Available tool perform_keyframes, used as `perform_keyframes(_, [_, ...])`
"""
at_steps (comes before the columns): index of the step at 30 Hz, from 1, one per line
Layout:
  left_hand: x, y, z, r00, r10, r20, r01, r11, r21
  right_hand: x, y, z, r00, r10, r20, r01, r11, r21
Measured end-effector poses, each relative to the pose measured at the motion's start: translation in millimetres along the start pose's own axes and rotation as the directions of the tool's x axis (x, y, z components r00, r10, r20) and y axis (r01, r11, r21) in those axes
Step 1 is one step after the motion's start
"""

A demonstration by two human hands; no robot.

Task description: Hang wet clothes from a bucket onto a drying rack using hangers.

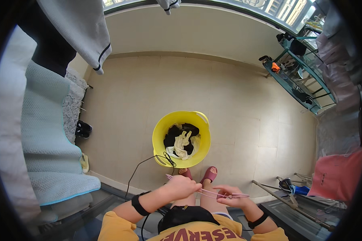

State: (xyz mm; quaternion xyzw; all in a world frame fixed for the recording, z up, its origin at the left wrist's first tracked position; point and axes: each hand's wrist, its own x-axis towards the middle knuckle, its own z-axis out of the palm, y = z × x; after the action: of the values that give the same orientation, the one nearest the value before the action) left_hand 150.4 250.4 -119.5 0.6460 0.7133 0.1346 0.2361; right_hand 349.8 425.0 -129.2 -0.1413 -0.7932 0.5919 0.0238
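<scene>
My left hand (184,187) is closed around a pink clothes hanger (209,192), thin and looped. One end of it sticks out past my left fist. My right hand (230,196) holds the other end, with the thumb and fingers partly spread around it. Whether it is one hanger or more, I cannot tell. Below and ahead of both hands stands a yellow plastic laundry tub (157,132) with handle slots in its rim. Black garments (172,137) and a cream garment (182,144) lie crumpled inside it.
A black cable (135,171) with a coiled bundle hangs over the tub's near rim. Laundry, including a light blue quilted mat (45,120), hangs on the left. A green shoe rack (301,87) stands far right. Near right are a metal folding rack (274,192) and pink cloth (335,177).
</scene>
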Motion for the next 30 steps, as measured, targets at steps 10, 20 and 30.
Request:
perform_keyframes(10, [77.1,-183.4,331.7,0.736,-0.628,0.254,0.553,0.342,-0.760,-59.5,221.2,-17.4,0.836,0.431,-0.340,-0.549,0.677,-0.491])
perform_keyframes(20, [133.9,-304.7,501.5,0.092,-0.844,0.529,0.242,-0.496,-0.834,-74.9,208.3,-27.3,0.545,0.821,-0.167,-0.811,0.468,-0.350])
perform_keyframes(30, [106.2,-152.1,247.6,0.682,-0.695,0.228,-0.492,-0.667,-0.559,-31.6,176.4,-12.6,0.636,0.672,-0.379,-0.586,0.741,0.329])
